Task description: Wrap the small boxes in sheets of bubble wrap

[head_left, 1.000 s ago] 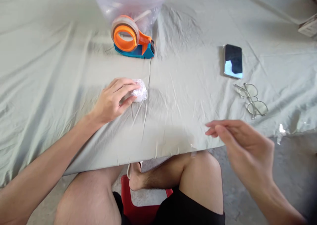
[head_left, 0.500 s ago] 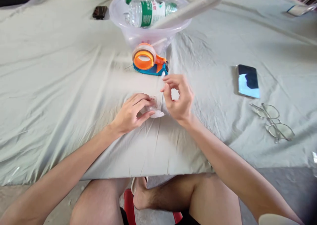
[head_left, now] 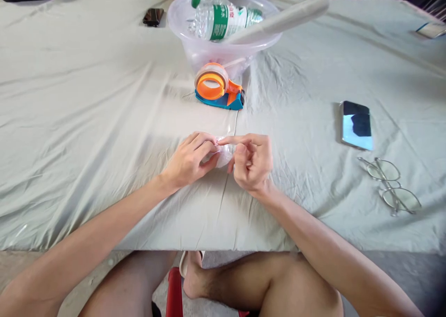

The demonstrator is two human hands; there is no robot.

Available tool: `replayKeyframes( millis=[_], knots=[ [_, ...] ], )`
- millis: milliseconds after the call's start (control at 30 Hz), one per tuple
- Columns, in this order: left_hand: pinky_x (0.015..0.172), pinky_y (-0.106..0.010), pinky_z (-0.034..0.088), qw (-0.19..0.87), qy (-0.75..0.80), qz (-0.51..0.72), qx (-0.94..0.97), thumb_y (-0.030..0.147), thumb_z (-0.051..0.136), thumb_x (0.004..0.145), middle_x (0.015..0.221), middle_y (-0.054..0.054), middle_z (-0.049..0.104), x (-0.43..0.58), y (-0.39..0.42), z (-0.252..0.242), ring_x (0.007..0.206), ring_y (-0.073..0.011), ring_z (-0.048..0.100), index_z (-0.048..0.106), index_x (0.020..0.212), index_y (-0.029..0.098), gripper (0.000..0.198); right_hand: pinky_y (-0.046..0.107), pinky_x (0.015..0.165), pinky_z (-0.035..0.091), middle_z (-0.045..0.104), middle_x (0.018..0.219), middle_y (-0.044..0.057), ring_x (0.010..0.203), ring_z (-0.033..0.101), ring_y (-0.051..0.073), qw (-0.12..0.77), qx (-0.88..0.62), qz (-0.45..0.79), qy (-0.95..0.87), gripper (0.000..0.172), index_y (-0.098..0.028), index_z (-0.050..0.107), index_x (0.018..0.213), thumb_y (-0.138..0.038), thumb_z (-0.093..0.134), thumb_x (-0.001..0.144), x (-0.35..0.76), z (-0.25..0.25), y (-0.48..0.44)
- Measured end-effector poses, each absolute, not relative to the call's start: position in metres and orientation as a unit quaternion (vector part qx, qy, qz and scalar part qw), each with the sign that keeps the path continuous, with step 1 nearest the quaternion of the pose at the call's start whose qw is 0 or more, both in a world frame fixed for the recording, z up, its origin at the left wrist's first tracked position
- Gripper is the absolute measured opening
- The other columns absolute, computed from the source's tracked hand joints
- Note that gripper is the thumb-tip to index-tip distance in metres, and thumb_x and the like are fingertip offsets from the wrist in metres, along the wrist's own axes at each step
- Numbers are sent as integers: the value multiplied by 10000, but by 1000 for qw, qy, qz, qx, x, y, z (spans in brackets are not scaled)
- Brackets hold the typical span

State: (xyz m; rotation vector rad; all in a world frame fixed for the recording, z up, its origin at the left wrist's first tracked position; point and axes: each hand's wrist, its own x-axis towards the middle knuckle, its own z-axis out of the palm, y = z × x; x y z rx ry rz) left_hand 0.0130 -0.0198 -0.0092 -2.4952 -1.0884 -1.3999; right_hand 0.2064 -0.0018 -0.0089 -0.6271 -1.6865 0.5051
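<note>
Evidently, the left hand [head_left: 191, 161] has its fingers and thumb closed around one side of a small, clear plastic bundle [head_left: 225, 157], which lies on the cloth-covered table [head_left: 104, 122], in from the middle of its near edge. The right hand [head_left: 253, 161] extends its index fingertip to the bundle's top; its other fingers curl, and whether they grip anything I cannot tell. Farther from that edge, a tape dispenser [head_left: 219, 95] stands before a plastic basin [head_left: 197, 52]; eyeglasses [head_left: 399, 198] lie toward the right edge.
</note>
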Motion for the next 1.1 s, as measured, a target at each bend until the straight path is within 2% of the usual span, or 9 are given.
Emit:
replayKeyframes(
  millis=[200,333,433,567,700,833,900,1000,1100],
  knots=[
    [890,-369,642,38,-358,-457,-814,185,673,1123,1113,-76,799,11,-21,-8,1013,-207,769,649,1029,232,108,195,329,422,879,918,-27,387,651,91,586,-353,417,-599,326,-299,458,1055,-580,558,1187,197,4,-16],
    [917,-385,647,11,-371,-449,-813,218,670,1131,1131,-73,809,9,-23,-7,1051,-214,784,665,1018,238,115,204,370,495,831,773,-65,394,678,118,588,-356,463,-560,425,-303,446,1044,-676,634,1124,197,7,-14],
    [932,-381,647,-6,-367,-454,-812,224,658,1141,1128,-69,800,8,-24,-6,1064,-207,783,678,1046,236,97,215,390,529,796,707,-85,405,689,130,588,-344,480,-553,453,-305,452,1040,-696,674,1095,197,9,-14],
    [923,-370,643,-15,-363,-462,-809,217,638,1147,1125,-63,773,8,-24,-6,1056,-199,770,665,1027,239,125,219,396,540,846,774,-50,441,724,137,581,-339,492,-552,439,-303,468,1031,-675,694,1088,198,13,-17],
    [920,-358,639,-15,-359,-467,-808,184,666,1125,1121,-61,754,9,-24,-7,1044,-190,755,640,1020,233,119,190,329,447,880,842,-28,416,712,126,585,-320,497,-556,404,-301,472,1028,-640,677,1108,196,13,-21],
    [925,-389,659,-31,-370,-463,-805,210,686,1116,1178,-93,755,8,-25,-9,1060,-210,763,664,1038,222,82,235,439,616,844,748,-38,477,762,161,587,-332,487,-554,440,-300,492,1027,-687,692,1087,195,13,-23],
    [996,-447,672,-55,-379,-457,-803,246,679,1120,1338,-143,745,6,-26,-9,1221,-262,774,692,1081,215,52,285,532,697,820,712,-47,527,790,177,592,-330,479,-557,439,-299,512,1023,-687,710,1077,195,13,-23],
    [1116,-517,653,-119,-379,-440,-805,263,589,1152,1504,-170,716,3,-28,-5,1441,-323,719,712,1147,213,133,308,582,727,809,722,-47,565,798,173,608,-308,459,-569,397,-292,543,1003,-633,730,1086,195,13,-21],
    [1069,-483,673,-184,-380,-417,-805,379,593,1167,1471,-151,754,1,-28,-1,1303,-296,785,706,1225,224,200,320,608,732,808,758,-40,611,809,173,618,-303,435,-580,390,-290,560,994,-629,727,1090,196,13,-19]
  ],
)
